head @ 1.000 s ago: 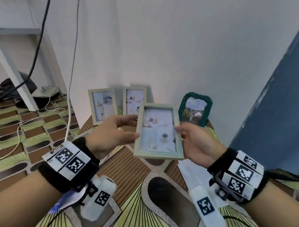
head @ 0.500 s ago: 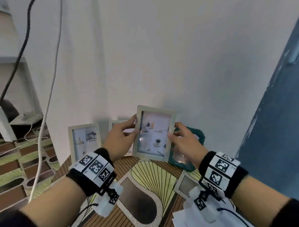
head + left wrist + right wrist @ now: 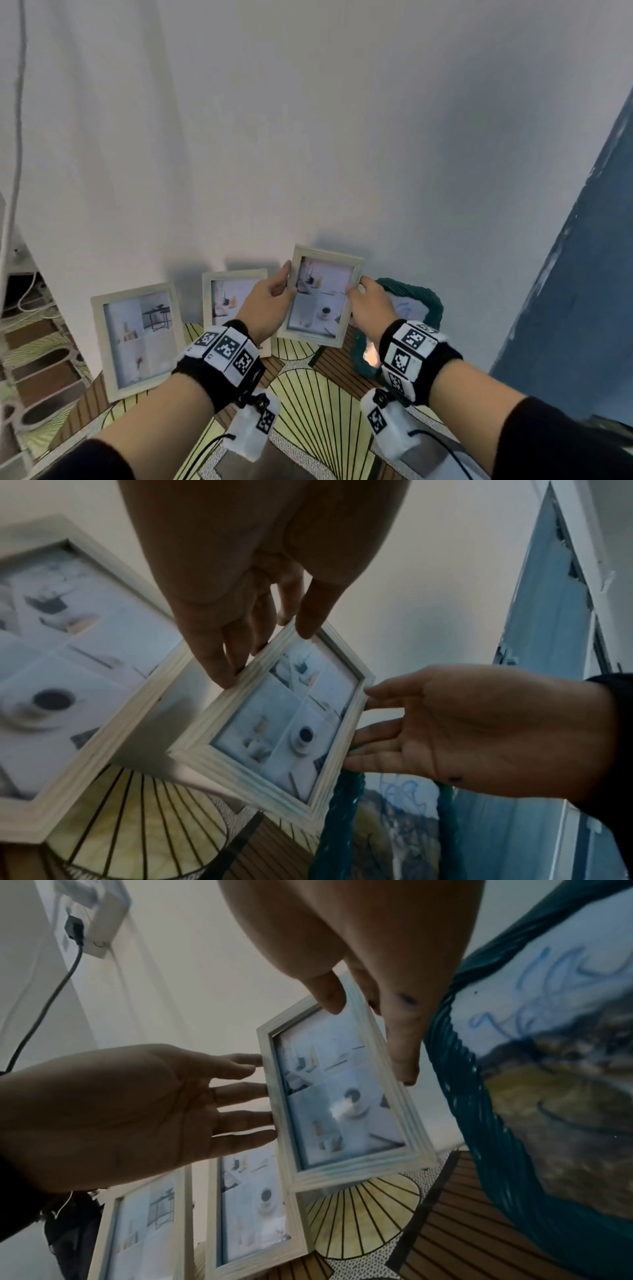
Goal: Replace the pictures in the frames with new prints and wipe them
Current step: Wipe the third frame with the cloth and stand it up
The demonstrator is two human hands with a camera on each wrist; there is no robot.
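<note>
Pale ribbed wooden frame (image 3: 320,296), rectangular, pinched at its sides by both hands: left hand (image 3: 269,308), right hand (image 3: 371,306).

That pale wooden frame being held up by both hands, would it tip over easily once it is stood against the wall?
Probably: the pale frame looks thin and tall, so leaning upright it could slide or topple. It seems stiff and light, since the left hand and right hand pinch only its side edges.

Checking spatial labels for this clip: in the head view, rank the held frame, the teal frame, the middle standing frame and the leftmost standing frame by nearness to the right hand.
1. Held frame, in the right hand grip.
2. Teal frame, just behind that hand.
3. Middle standing frame, left of the held one.
4. Leftmost standing frame, far left.
</note>
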